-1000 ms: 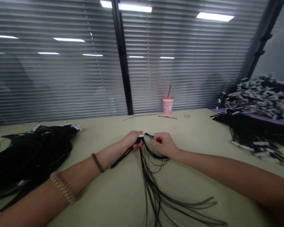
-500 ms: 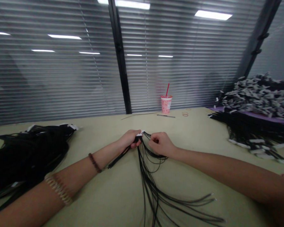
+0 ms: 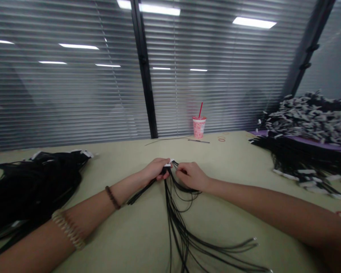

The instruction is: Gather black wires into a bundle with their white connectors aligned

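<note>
My left hand [image 3: 158,168] is closed round the white connectors [image 3: 167,165] at the head of a black wire harness, thumb on top. From there a bundle of black wires [image 3: 177,223] hangs down and fans out across the table toward me, with bare-looking tips at the right. A shorter bunch of wires pokes out below the left wrist. Just right of the connectors, my right hand [image 3: 193,176] has its fingers curled and pinched on some of the black wires. Its fingertips partly hide which strands they hold.
On the left lies a heap of black wire harnesses [image 3: 36,189]. At the right is a big pile of white-ended harnesses [image 3: 312,117] on purple material. A pink cup [image 3: 199,127] with a red straw, a pen [image 3: 198,141] and rubber bands [image 3: 221,139] sit near the window blinds.
My right hand has shifted slightly left, nearer the connectors, its fingers still curled on the wires. My left hand keeps its grip. The whole view has moved a little.
</note>
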The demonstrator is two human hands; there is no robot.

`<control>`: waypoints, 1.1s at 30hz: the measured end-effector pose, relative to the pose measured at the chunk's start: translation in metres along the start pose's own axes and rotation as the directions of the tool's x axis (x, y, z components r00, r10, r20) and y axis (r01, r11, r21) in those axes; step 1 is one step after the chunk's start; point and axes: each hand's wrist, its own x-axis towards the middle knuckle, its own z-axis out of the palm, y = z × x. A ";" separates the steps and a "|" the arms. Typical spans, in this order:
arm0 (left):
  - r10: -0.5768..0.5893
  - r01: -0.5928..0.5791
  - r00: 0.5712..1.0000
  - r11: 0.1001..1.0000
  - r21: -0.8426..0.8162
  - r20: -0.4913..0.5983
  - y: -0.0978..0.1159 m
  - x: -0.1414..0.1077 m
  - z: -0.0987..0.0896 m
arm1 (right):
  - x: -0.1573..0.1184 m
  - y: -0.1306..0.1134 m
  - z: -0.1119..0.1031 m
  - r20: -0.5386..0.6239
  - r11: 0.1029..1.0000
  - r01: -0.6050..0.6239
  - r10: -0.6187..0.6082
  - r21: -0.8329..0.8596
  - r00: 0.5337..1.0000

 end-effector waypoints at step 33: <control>0.066 -0.087 0.987 0.986 0.140 0.143 0.000 -0.007 -0.001 | -0.001 0.001 -0.002 -0.004 0.999 0.012 -0.011 0.030 1.000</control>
